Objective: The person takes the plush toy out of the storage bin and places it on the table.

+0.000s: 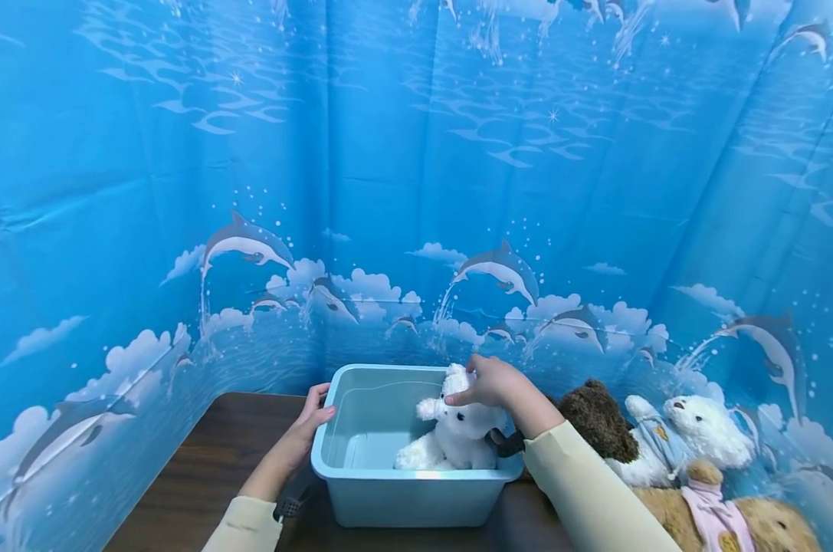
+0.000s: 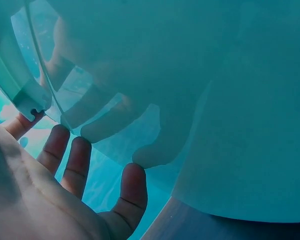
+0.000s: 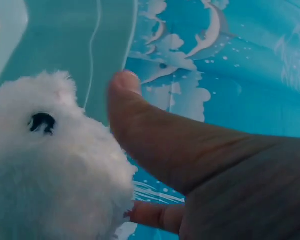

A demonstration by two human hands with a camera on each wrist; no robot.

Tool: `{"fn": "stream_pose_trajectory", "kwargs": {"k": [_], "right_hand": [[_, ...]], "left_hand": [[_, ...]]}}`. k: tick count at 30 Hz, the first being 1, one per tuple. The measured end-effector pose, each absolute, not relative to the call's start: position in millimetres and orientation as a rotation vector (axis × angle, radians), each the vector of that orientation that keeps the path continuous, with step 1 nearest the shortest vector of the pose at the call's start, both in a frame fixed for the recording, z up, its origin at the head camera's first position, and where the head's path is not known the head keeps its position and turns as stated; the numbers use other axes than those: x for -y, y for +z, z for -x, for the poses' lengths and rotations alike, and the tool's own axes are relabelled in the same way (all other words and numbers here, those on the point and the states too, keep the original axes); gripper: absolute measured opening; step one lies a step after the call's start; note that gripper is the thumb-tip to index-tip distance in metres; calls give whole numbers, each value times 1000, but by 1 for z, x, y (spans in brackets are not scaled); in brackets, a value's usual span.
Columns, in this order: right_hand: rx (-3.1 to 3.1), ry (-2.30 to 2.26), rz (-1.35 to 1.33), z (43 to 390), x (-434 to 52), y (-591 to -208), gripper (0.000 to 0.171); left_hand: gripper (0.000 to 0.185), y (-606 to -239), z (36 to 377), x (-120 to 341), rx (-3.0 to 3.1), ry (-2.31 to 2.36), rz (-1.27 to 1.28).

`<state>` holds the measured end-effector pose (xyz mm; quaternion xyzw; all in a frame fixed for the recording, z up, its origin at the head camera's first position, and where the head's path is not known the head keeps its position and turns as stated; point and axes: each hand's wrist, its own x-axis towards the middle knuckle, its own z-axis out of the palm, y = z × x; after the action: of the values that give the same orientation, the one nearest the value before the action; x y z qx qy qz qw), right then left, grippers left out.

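Observation:
A light blue bin (image 1: 416,502) stands on the dark wooden table, and a fluffy white plush toy (image 1: 474,429) with black eyes leans in its right half. My left hand (image 1: 309,422) is at the bin's left rim. In the left wrist view, fingertips (image 2: 79,155) touch the bin's outer wall (image 2: 240,125). Over the plush toy's upper part reaches my right hand (image 1: 495,383). Close up in the right wrist view, the thumb (image 3: 145,135) is straight beside the plush's head (image 3: 60,165), and another fingertip meets the fur lower down. The other right fingers are hidden there.
Right of the bin lie a dark brown plush (image 1: 595,422), a white bear in a blue top (image 1: 706,437) and a tan plush with a pink scarf (image 1: 775,521). A blue dolphin curtain (image 1: 388,192) hangs behind the table (image 1: 195,468).

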<state>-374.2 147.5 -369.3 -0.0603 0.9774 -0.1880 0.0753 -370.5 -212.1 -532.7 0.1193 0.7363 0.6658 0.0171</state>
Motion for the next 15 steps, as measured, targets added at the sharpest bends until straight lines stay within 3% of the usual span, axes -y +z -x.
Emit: {"fn": "stream_pose_trajectory", "kwargs": {"k": [8,15], "right_hand": [[-2900,-519,286,373,-140,-380,92],[-2826,-711,326,381,-149,-396,81]], "left_hand": [[65,-528,370,214,-2306,2055,-396],[65,-532,370,210,-2279,2077,-401]]}}
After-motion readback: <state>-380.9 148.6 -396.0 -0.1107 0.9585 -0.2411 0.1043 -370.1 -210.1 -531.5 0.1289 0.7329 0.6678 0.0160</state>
